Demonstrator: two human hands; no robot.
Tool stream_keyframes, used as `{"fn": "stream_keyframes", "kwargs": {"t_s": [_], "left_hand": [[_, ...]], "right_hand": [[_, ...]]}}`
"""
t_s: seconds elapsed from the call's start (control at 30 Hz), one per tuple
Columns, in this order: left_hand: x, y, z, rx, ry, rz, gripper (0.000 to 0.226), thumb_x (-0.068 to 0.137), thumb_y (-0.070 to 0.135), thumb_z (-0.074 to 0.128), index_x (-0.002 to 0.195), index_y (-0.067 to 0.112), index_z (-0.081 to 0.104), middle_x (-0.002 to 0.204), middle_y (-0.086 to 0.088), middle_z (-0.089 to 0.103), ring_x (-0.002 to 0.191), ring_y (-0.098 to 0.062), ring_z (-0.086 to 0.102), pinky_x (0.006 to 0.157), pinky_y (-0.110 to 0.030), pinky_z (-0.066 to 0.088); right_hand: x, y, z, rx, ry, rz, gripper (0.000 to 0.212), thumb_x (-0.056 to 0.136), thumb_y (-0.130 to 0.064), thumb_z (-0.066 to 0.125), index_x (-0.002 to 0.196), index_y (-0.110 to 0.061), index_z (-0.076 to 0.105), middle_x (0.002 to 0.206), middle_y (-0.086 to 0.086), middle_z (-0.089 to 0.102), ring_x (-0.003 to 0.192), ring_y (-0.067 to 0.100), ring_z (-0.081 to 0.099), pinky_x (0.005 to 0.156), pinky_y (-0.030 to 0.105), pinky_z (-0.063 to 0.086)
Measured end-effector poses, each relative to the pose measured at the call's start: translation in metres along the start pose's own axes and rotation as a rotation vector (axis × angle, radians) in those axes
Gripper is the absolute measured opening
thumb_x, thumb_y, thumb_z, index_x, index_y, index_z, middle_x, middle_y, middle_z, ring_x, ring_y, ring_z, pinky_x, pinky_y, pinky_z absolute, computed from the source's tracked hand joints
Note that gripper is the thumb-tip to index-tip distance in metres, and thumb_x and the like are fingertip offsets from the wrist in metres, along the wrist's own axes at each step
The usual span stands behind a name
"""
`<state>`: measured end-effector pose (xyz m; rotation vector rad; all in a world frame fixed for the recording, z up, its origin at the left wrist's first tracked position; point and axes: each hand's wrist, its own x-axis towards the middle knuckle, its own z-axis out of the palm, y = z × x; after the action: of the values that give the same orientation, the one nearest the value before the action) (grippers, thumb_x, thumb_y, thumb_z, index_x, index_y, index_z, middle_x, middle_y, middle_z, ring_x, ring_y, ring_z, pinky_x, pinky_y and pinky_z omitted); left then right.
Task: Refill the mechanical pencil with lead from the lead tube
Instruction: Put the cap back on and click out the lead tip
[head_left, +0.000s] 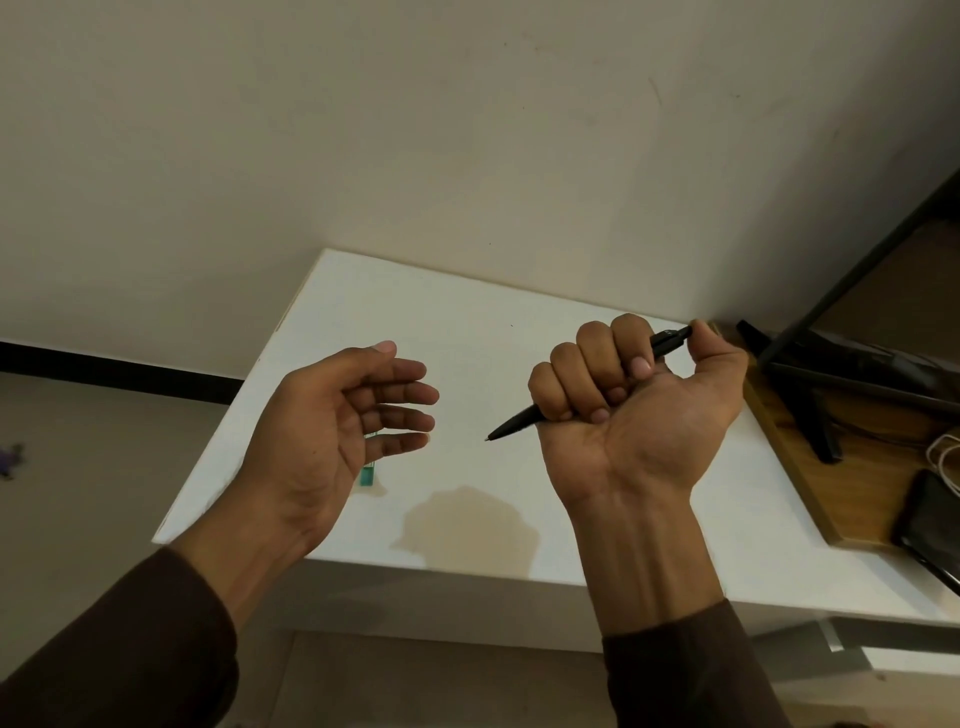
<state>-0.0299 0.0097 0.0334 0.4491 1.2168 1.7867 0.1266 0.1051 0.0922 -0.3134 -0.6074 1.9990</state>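
Now both hands hover above the white bench (467, 312)
Right hand (639, 410) fists around the black mechanical pencil (514, 422), tip pointing left; left hand (332, 421) spread, palm up, partly hiding the green lead tube (367, 475) on the bench

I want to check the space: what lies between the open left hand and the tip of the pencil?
Nothing: in the head view only bare white table shows between the left hand and the pencil tip.

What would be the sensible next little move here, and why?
Probably lower the open, empty left hand to pick up the small green lead tube lying on the white table beneath it; the right hand already grips the black mechanical pencil.
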Motion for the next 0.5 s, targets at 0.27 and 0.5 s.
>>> {"fn": "stream_keyframes", "kwargs": {"t_s": [0.27,0.5], "left_hand": [[0.0007,-0.0018,0.0003,-0.001,-0.009,-0.001,0.034,0.096,0.029,0.057,0.089,0.006,0.081,0.088,-0.017,0.079,0.072,-0.028,0.075,0.066,-0.037,0.064],[0.0007,-0.0044,0.0023,-0.005,-0.01,-0.008,0.034,0.096,0.029,0.057,0.095,0.002,0.078,0.088,-0.018,0.079,0.071,-0.028,0.075,0.065,-0.036,0.064]], "right_hand": [[-0.0006,-0.002,-0.0001,0.011,-0.005,-0.002,0.043,0.083,-0.049,0.041,0.058,-0.017,0.027,0.052,-0.003,0.016,0.041,0.013,0.012,0.043,0.026,0.016],[-0.0001,-0.0033,-0.001,0.009,0.003,0.0,0.046,0.091,-0.049,0.032,0.058,-0.017,0.027,0.052,-0.003,0.017,0.041,0.013,0.012,0.042,0.025,0.017]]}}
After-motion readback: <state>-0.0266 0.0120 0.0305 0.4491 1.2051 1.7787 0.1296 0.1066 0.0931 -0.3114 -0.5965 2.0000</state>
